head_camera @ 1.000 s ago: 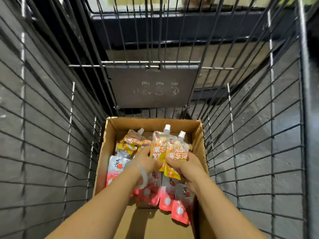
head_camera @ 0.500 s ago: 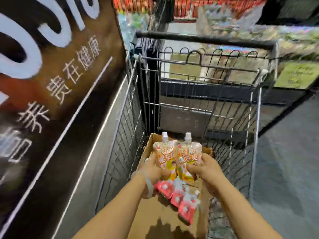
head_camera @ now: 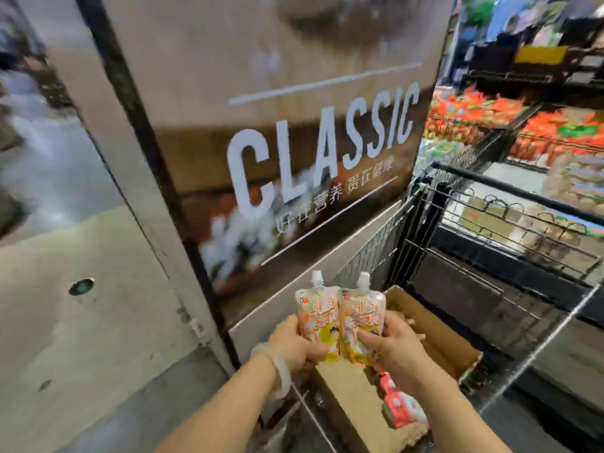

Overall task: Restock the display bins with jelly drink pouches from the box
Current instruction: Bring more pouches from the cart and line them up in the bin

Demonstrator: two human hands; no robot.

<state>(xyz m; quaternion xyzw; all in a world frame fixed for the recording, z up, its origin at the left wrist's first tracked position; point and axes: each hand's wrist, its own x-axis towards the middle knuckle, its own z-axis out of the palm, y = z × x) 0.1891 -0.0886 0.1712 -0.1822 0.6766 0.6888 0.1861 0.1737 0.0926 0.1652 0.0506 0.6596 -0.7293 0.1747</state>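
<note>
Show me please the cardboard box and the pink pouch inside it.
cardboard box (head_camera: 434, 325): head view, on its inner side wall.
pink pouch (head_camera: 400, 408): head view, on its front face.

- Sign panel (head_camera: 294, 142): tall, brown and grey, printed "CLASSIC" in white capitals with a line of white Chinese characters beneath; black edge strip down its left side.
- Wall (head_camera: 85, 289): left of the panel, pale, scuffed, with one small round dark fitting.
- Floor (head_camera: 183, 400): below the panel, grey, smooth.
- Cart (head_camera: 510, 223): right of the panel, black wire, dark handle bar across the top.
- Shelves (head_camera: 536, 125): right of and beyond the panel, stacked with orange and green packets, blurred.
- Yellow tag (head_camera: 541, 54): on an upper shelf, right of the panel; text unreadable.
</note>
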